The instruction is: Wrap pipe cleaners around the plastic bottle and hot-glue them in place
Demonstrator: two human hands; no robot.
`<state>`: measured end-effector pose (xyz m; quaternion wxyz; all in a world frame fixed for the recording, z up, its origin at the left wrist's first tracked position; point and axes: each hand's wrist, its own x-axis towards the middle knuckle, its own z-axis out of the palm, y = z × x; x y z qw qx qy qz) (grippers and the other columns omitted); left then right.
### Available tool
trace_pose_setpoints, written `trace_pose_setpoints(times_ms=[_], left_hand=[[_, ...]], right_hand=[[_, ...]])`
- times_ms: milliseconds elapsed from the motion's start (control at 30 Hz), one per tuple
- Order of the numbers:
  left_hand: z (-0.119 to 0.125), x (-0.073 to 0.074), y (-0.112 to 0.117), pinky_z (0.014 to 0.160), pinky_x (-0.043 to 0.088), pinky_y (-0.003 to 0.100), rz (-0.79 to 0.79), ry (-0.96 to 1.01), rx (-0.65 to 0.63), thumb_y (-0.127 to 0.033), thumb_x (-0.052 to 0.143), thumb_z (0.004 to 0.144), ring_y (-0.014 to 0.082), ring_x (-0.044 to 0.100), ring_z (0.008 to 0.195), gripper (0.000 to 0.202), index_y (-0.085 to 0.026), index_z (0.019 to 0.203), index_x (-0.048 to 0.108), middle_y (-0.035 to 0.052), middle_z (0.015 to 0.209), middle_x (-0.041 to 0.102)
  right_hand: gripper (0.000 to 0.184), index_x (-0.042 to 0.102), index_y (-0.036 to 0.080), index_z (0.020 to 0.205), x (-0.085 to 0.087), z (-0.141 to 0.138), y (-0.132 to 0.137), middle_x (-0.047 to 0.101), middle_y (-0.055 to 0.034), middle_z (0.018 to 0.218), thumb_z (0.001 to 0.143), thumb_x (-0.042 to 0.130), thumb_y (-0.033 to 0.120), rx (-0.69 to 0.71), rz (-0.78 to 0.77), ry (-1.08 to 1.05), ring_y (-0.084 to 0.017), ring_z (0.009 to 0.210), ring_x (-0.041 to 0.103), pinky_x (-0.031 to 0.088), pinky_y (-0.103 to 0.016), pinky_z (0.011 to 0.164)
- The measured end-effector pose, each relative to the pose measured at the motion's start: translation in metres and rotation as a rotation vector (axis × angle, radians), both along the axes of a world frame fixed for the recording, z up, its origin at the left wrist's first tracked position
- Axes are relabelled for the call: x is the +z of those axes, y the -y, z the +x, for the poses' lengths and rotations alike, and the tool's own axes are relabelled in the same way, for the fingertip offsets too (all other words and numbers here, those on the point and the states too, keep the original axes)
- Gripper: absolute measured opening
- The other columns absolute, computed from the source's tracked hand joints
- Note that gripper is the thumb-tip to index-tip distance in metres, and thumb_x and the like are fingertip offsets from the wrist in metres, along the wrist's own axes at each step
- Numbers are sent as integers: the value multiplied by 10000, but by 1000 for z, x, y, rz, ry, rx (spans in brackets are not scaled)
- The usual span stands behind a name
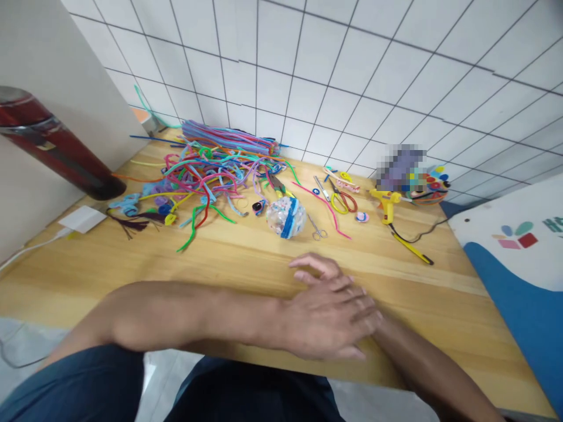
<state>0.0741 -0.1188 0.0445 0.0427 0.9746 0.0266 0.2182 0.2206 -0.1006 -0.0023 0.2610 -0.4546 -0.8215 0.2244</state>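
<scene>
My left hand (328, 319) lies across the back of my right hand and wrist, its fingers stretched out over them. Beneath it, my right hand (319, 266) rests on the wooden table (246, 266) with its visible fingers loosely bent and apart; the rest of it is covered. I see nothing held in either hand. Just beyond my fingers stands a clear round ball (275, 217) with a blue band (289, 218) around it. Small metal scissors (319, 231) lie to its right, and pliers (278, 186) lie behind it.
A tangle of colourful pipe cleaners (206, 176) spreads over the back left, before a bundle (229, 139) of more. Yellow-and-red-handled scissors (342, 200), a yellow glue gun (387, 205) and a yellow cutter (411, 249) lie right. A red thermos (57, 143) stands left.
</scene>
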Motion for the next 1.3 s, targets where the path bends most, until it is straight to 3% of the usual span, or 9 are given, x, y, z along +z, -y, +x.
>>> trace_pose_setpoints(times_ms=[67, 167, 233, 333, 400, 500, 733, 967, 1300], left_hand=[[-34, -2, -22, 1272, 400, 501, -15, 270, 89, -447, 611, 1033, 328, 518, 1484, 505, -123, 1420, 590, 189, 1490, 641], [-73, -12, -62, 1267, 392, 563, -166, 518, 398, -426, 706, 974, 339, 436, 1538, 710, -208, 1570, 388, 207, 1590, 496], [-86, -24, -88, 1263, 383, 609, -298, 545, 604, -508, 749, 936, 377, 379, 1571, 848, -248, 1612, 308, 210, 1651, 397], [-86, -41, -118, 1262, 398, 598, -509, 480, 716, -592, 783, 881, 387, 398, 1559, 967, -228, 1620, 278, 205, 1634, 406], [-78, -49, -129, 1231, 446, 572, -614, 432, 709, -585, 789, 873, 369, 499, 1480, 911, -222, 1586, 351, 183, 1564, 492], [-68, -54, -133, 1194, 486, 546, -640, 457, 697, -540, 786, 887, 339, 577, 1379, 792, -222, 1525, 441, 154, 1454, 572], [-69, -66, -128, 1201, 462, 583, -522, 540, 634, -531, 778, 916, 348, 495, 1428, 873, -282, 1613, 316, 165, 1486, 457], [-72, -67, -130, 1264, 388, 595, -510, 547, 486, -484, 713, 976, 346, 417, 1502, 819, -271, 1628, 266, 171, 1566, 427], [-76, -71, -134, 1233, 419, 565, -504, 553, 470, -442, 741, 942, 334, 468, 1440, 785, -268, 1583, 324, 154, 1506, 472]], right_hand=[[289, 744, 250, 1141, 9, 15, -9, 814, -63, 1053, 1074, 506, 399, -103, -34, -110, -239, 981, 784, 652, -393, 844], [260, 762, 220, 998, 20, 31, -25, 809, -50, 973, 1000, 621, 440, -344, -119, -388, -224, 932, 758, 602, -379, 880], [245, 757, 226, 970, 25, 33, -34, 797, -36, 935, 946, 686, 459, -425, -150, -497, -212, 906, 735, 575, -372, 887], [299, 732, 234, 1079, 25, 25, -45, 783, -47, 1049, 916, 720, 484, -443, -177, -544, -208, 943, 709, 563, -367, 881], [365, 699, 237, 1166, 22, 14, -52, 761, -66, 1153, 912, 727, 498, -433, -171, -525, -216, 1006, 696, 565, -370, 882], [411, 648, 237, 1246, 13, -3, -61, 730, -80, 1190, 948, 684, 518, -413, -122, -505, -233, 1081, 681, 570, -394, 914], [341, 602, 256, 1320, -10, -23, -62, 644, -105, 1355, 1024, 615, 425, -387, 159, -488, -249, 1225, 631, 572, -428, 986], [340, 595, 273, 1357, -15, -21, -56, 633, -106, 1377, 1033, 619, 374, -355, 209, -455, -253, 1235, 624, 593, -426, 939], [395, 572, 285, 1384, -19, -22, -54, 605, -121, 1399, 1003, 661, 334, -319, 260, -442, -268, 1279, 605, 614, -442, 937]])
